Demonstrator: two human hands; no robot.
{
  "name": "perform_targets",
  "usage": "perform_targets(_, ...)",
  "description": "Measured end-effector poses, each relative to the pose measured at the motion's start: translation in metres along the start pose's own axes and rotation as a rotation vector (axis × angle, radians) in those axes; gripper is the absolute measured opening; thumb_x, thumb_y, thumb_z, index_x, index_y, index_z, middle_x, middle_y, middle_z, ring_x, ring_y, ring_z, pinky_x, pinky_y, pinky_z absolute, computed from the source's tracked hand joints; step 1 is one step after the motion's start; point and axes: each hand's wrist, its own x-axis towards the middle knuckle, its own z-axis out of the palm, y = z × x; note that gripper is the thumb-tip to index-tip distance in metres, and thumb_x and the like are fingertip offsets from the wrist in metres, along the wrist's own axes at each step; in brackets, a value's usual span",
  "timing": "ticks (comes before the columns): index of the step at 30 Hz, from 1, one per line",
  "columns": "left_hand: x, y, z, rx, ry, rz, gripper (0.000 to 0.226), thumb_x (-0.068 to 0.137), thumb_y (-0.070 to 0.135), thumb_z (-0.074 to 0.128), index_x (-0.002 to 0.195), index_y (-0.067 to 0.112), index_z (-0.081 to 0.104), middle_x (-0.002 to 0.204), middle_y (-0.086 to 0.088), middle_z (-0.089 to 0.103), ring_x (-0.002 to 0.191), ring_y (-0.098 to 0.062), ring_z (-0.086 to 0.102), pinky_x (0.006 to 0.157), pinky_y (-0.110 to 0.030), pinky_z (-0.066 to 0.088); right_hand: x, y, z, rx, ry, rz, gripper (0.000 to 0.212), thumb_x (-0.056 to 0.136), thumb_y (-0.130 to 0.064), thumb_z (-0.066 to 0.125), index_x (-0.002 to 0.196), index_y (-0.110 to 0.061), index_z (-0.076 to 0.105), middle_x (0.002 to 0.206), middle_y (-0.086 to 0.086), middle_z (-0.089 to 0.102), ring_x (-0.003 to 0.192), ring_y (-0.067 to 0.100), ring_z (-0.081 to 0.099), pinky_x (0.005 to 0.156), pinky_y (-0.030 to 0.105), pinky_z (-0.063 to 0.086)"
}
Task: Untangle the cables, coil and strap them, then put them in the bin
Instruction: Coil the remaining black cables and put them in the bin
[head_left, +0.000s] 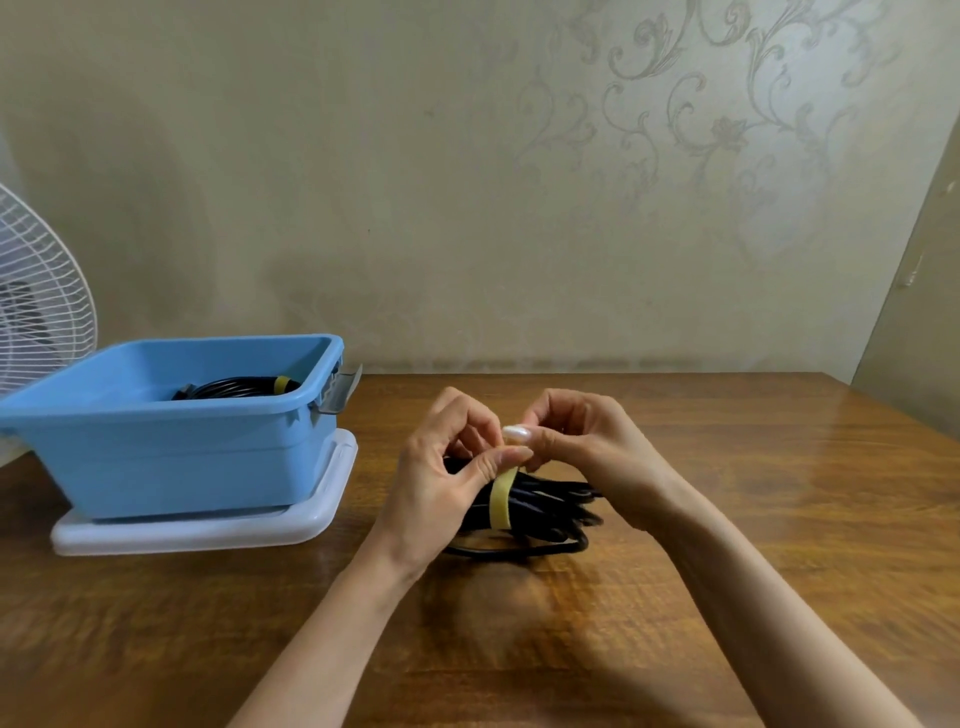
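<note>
Your left hand (436, 483) and right hand (576, 441) pinch the yellow fabric strap (500, 501) around the coiled black cable (553, 499); the blue plastic bin (171, 462) lies left of it.

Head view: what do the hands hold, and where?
The left hand and the right hand pinch the top end of the yellow fabric strap around the coiled black cable.

Glossy brown wooden table (753, 545) beneath the fingers (511, 456). White plastic lid (208, 535) flat on it, well left of the fingers. White wire-guard fan (36, 291) farther left, cut by the edge. Beige wall (415, 182) beyond the fingers, pale floral scrollwork (722, 130) up and right. Plain panel (914, 322) far right.
</note>
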Motion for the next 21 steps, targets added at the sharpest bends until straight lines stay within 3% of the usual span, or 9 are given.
perform_targets(3,0.000,-0.001,-0.003,-0.014,-0.083,-0.017,0.023,0.083,0.037,0.065,0.083,0.017,0.054,0.078,0.003,0.054,0.072,-0.016,0.054,0.068,-0.021,0.046,-0.001,0.000,0.004,-0.034,0.106,-0.134,0.022,0.078,-0.026,0.064,0.084,-0.006,0.058,0.071,-0.001,0.064,0.067,0.012,0.061,0.064,0.023,0.051)
perform_targets(7,-0.002,0.002,-0.003,0.059,-0.152,-0.018,0.017,0.086,0.035,0.061,0.091,0.022,0.053,0.085,0.011,0.059,0.078,-0.003,0.058,0.071,-0.013,0.045,-0.003,-0.004,0.004,-0.196,0.249,-0.227,0.024,0.085,-0.030,0.059,0.087,-0.007,0.052,0.069,0.004,0.063,0.062,0.013,0.061,0.059,0.025,0.051)
perform_targets(10,-0.004,0.003,0.000,0.176,-0.207,-0.069,0.046,0.069,0.054,0.069,0.099,0.035,0.040,0.097,0.016,0.062,0.095,0.004,0.059,0.080,-0.010,0.046,-0.004,-0.005,0.008,-0.303,0.320,-0.298,0.015,0.092,-0.022,0.056,0.086,-0.014,0.045,0.060,0.005,0.059,0.051,0.013,0.056,0.049,0.025,0.048)
perform_targets(12,-0.005,0.001,0.003,0.293,-0.231,-0.092,0.057,0.061,0.065,0.066,0.100,0.041,0.031,0.107,0.013,0.062,0.101,0.003,0.059,0.084,-0.015,0.048,-0.006,-0.006,0.011,-0.364,0.339,-0.354,0.016,0.094,-0.018,0.054,0.085,-0.018,0.041,0.056,0.003,0.056,0.047,0.016,0.052,0.043,0.030,0.045)
perform_targets(14,-0.006,-0.005,0.004,0.476,-0.233,-0.007,0.055,0.065,0.074,0.059,0.103,0.044,0.033,0.104,0.013,0.060,0.094,-0.002,0.058,0.078,-0.022,0.050,-0.007,-0.005,0.013,-0.434,0.346,-0.433,0.017,0.095,-0.017,0.054,0.087,-0.018,0.039,0.056,0.000,0.056,0.046,0.017,0.053,0.042,0.035,0.045)
perform_targets(17,-0.004,-0.013,0.004,0.715,-0.173,0.224,0.047,0.073,0.071,0.050,0.093,0.028,0.050,0.078,0.016,0.055,0.064,0.000,0.049,0.053,-0.019,0.044,-0.007,-0.004,0.015,-0.574,0.373,-0.574,0.017,0.096,-0.022,0.054,0.092,-0.020,0.038,0.059,0.001,0.058,0.047,0.017,0.056,0.042,0.035,0.045)
perform_targets(21,-0.004,-0.008,0.003,0.683,-0.175,0.260,0.049,0.078,0.068,0.043,0.086,0.021,0.053,0.067,0.013,0.055,0.052,-0.001,0.045,0.047,-0.014,0.040,-0.006,-0.002,0.015,-0.686,0.417,-0.714,0.014,0.095,-0.021,0.050,0.095,-0.018,0.037,0.060,0.005,0.060,0.046,0.015,0.057,0.041,0.028,0.043)
